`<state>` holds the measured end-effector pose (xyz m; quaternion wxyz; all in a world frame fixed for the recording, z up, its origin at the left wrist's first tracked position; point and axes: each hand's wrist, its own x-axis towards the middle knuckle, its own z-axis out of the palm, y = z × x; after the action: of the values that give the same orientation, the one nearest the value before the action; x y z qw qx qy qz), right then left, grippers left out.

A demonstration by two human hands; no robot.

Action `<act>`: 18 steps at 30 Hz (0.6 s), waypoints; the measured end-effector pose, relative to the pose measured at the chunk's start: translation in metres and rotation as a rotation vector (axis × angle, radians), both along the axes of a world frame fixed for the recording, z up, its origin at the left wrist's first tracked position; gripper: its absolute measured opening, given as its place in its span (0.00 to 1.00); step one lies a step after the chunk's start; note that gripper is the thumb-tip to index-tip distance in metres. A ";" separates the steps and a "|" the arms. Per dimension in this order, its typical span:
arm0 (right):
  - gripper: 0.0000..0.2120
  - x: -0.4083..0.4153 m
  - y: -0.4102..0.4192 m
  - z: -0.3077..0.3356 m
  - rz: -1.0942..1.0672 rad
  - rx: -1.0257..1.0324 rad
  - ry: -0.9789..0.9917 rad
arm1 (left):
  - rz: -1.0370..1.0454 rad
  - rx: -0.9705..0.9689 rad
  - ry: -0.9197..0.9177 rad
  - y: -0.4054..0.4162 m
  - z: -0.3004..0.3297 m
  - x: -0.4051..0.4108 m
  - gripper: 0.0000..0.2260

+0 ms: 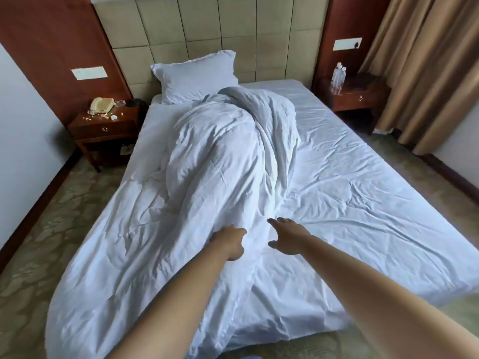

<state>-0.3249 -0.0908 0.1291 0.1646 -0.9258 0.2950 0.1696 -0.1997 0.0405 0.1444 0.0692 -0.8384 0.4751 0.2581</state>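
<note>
A white duvet [212, 161] lies bunched lengthwise over the left and middle of the bed, its near end hanging off the foot. The right half of the white bed sheet [363, 182] is bare and wrinkled. One white pillow [197, 79] leans at the headboard. My left hand [229, 242] grips a fold of the duvet near the foot, its fingers curled into the cloth. Just to its right my right hand [287, 235] hovers over the duvet's edge with fingers and thumb spread, holding nothing.
A wooden nightstand [103, 130] on the left carries a telephone [101, 105] and small scattered items. The right nightstand [355, 97] holds water bottles [339, 73]. Beige curtains [425, 68] hang at the right. Patterned carpet [39, 242] surrounds the bed.
</note>
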 end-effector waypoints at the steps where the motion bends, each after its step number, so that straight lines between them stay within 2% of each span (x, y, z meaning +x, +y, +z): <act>1: 0.33 0.000 -0.015 -0.004 -0.004 0.004 0.006 | -0.005 0.011 0.005 -0.016 -0.003 0.000 0.25; 9: 0.33 0.020 -0.131 -0.027 -0.033 0.027 0.076 | -0.013 0.008 0.041 -0.157 -0.036 0.032 0.24; 18: 0.31 0.057 -0.244 -0.055 0.044 0.085 0.083 | 0.012 0.101 0.042 -0.262 -0.064 0.058 0.24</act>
<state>-0.2683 -0.3352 0.0738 0.1874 -0.9164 0.2739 0.2238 -0.1417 -0.2220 0.0801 0.1000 -0.8311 0.4577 0.2997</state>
